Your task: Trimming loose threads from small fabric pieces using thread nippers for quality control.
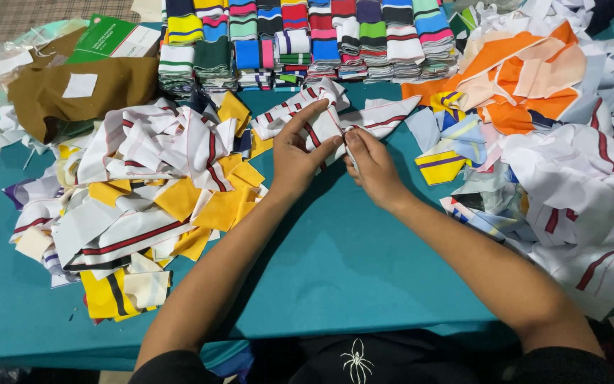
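My left hand (298,153) and my right hand (372,165) meet over the far middle of a teal table (349,263). Between them they pinch a white fabric strip with red and dark stripes (321,124). The left thumb and fingers grip its middle; the right fingers hold its edge close beside them. The strip's far end (385,115) lies flat on the table, pointing right.
A heap of white, yellow and striped fabric pieces (151,185) lies left. Orange, white and blue pieces (534,114) pile up right. Folded striped collars (307,39) are stacked in rows at the back. A brown cloth (72,89) and green box (111,35) sit far left.
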